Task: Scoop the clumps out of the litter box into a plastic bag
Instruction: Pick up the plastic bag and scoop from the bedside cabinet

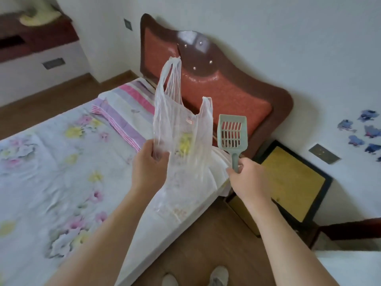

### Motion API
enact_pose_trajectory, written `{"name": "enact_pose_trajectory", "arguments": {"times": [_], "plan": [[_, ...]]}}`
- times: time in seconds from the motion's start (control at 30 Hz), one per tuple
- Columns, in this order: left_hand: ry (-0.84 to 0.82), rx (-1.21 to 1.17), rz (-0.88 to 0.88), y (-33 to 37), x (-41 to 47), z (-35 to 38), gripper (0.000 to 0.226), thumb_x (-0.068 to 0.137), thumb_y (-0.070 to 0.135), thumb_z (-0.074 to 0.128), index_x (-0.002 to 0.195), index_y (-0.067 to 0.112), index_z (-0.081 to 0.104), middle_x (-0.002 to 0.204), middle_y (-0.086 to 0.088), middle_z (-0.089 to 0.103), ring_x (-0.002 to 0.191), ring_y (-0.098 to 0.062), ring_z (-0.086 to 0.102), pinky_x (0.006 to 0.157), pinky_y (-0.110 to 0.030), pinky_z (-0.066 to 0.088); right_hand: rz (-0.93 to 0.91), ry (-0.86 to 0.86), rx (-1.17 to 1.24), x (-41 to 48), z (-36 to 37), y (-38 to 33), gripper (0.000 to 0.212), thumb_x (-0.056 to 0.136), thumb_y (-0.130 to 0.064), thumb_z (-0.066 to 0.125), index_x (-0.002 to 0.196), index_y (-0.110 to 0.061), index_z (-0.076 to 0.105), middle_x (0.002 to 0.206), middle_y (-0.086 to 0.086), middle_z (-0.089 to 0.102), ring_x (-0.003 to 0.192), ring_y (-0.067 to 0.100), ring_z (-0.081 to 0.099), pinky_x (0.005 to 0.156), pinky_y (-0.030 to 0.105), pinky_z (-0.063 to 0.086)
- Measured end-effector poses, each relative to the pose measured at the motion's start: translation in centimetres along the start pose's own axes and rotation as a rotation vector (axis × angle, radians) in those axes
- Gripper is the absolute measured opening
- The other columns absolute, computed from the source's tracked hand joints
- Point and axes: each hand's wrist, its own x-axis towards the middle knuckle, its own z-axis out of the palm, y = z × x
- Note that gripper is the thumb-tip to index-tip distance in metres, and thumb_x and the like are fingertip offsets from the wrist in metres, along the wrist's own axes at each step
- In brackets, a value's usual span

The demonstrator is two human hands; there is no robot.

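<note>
Plastic bag (181, 124), thin and clear, is held up at centre frame by the left hand (150, 162), whose fingers pinch its left edge partway down. Its two handle loops point upward and its mouth looks flat, not spread. The right hand (245, 176) has its fingers curled round the handle of a pale green slotted litter scoop (233, 133), blade up, just right of the bag and apart from it. No litter box or clumps are in view, so the step in hand seems to be readying the tools. To do it well, the left hand should probably shift to a handle loop and open the mouth wide before any scooping, keeping the scoop clear of the thin film so it does not snag.

A bed (51, 162) with a floral sheet fills the left of the frame, its red headboard (226, 89) behind the bag. A yellow-topped bedside cabinet (292, 178) stands at right, close to the right hand. Wooden floor (206, 244) and the person's shoes (218, 275) show at the bottom.
</note>
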Motion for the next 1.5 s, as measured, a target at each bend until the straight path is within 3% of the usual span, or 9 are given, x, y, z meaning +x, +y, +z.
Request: {"name": "enact_pose_trajectory", "arguments": {"times": [0.13, 0.27, 0.43, 0.77, 0.83, 1.03, 1.1, 1.3, 1.5], "plan": [[0.132, -0.002, -0.029, -4.1, 0.2, -7.3, 0.011, 0.088, 0.017, 0.064, 0.097, 0.013, 0.060, 0.074, -0.009, 0.058, 0.069, -0.020, 0.056, 0.060, -0.022, 0.042, -0.152, -0.039, -0.025, -1.5, 3.6, -6.9, 0.018, 0.086, -0.041, 0.070, 0.083, -0.024, 0.064, 0.073, -0.012, 0.065, 0.063, 0.008, 0.061, 0.057, 0.025, 0.052], [0.285, -0.018, -0.089, -7.4, -0.5, -13.7, 0.019, 0.089, 0.015, 0.064, 0.106, 0.024, 0.061, 0.071, 0.000, 0.058, 0.071, -0.007, 0.056, 0.060, -0.005, 0.039, -0.318, -0.147, 0.004, -2.8, 6.3, -13.4, 0.015, 0.087, -0.034, 0.068, 0.082, -0.022, 0.063, 0.069, -0.009, 0.060, 0.060, 0.009, 0.054, 0.048, 0.022, 0.033], [0.507, 0.012, -0.154, -10.9, -2.6, -20.7, 0.021, 0.087, 0.009, 0.065, 0.104, 0.022, 0.062, 0.068, -0.001, 0.060, 0.070, -0.007, 0.056, 0.061, -0.003, 0.037, -0.522, -0.255, 0.002, -4.9, 9.6, -21.2, 0.018, 0.087, -0.036, 0.068, 0.080, -0.021, 0.061, 0.071, -0.003, 0.063, 0.062, 0.018, 0.053, 0.047, 0.023, 0.028], [1.003, 0.065, -0.388, -14.1, -12.1, -31.2, 0.023, 0.086, 0.005, 0.062, 0.103, 0.021, 0.061, 0.061, 0.005, 0.053, 0.060, -0.003, 0.053, 0.059, -0.004, 0.039, -1.029, -0.539, 0.028, -12.7, 15.7, -33.9, 0.017, 0.087, -0.038, 0.068, 0.087, -0.022, 0.066, 0.080, -0.004, 0.067, 0.069, 0.018, 0.061, 0.064, 0.032, 0.052], [1.082, 0.072, -0.448, -14.7, -15.1, -32.7, 0.022, 0.088, 0.007, 0.062, 0.106, 0.019, 0.062, 0.062, 0.006, 0.052, 0.062, -0.002, 0.053, 0.060, -0.004, 0.038, -1.120, -0.595, 0.028, -15.5, 16.5, -35.5, 0.018, 0.087, -0.039, 0.067, 0.087, -0.022, 0.066, 0.079, -0.005, 0.066, 0.068, 0.018, 0.061, 0.064, 0.034, 0.055], [1.311, 0.072, -0.630, -16.6, -25.8, -36.4, 0.021, 0.089, 0.015, 0.063, 0.108, 0.023, 0.059, 0.066, 0.007, 0.051, 0.064, -0.005, 0.054, 0.061, -0.009, 0.042, -1.351, -0.744, -0.004, -26.3, 18.6, -39.0, 0.019, 0.086, -0.035, 0.069, 0.075, -0.023, 0.059, 0.068, -0.009, 0.059, 0.060, 0.012, 0.052, 0.051, 0.026, 0.034], [1.386, 0.082, -0.694, -17.3, -29.7, -37.6, 0.022, 0.088, 0.015, 0.063, 0.109, 0.022, 0.060, 0.066, 0.008, 0.050, 0.063, -0.007, 0.052, 0.062, -0.017, 0.043, -1.407, -0.801, -0.017, -30.6, 19.2, -39.4, 0.018, 0.086, -0.034, 0.068, 0.076, -0.021, 0.060, 0.071, -0.006, 0.062, 0.062, 0.015, 0.054, 0.052, 0.028, 0.035], [1.547, 0.101, -0.786, -18.1, -41.5, -41.3, 0.016, 0.085, 0.013, 0.061, 0.097, 0.025, 0.060, 0.069, -0.003, 0.050, 0.056, -0.006, 0.044, 0.051, -0.017, 0.041, -1.603, -0.903, -0.022, -44.3, 20.2, -39.7, 0.020, 0.089, -0.038, 0.063, 0.079, -0.021, 0.061, 0.075, -0.006, 0.062, 0.066, 0.018, 0.054, 0.053, 0.029, 0.035], [1.684, 0.154, -0.824, -19.6, -52.0, -44.8, 0.017, 0.089, 0.015, 0.063, 0.092, 0.030, 0.056, 0.062, 0.010, 0.044, 0.052, -0.003, 0.044, 0.049, -0.015, 0.041, -1.732, -0.966, -0.031, -57.5, 20.6, -39.5, 0.017, 0.089, -0.036, 0.063, 0.085, -0.019, 0.063, 0.080, -0.006, 0.063, 0.070, 0.017, 0.055, 0.057, 0.030, 0.041]]}}
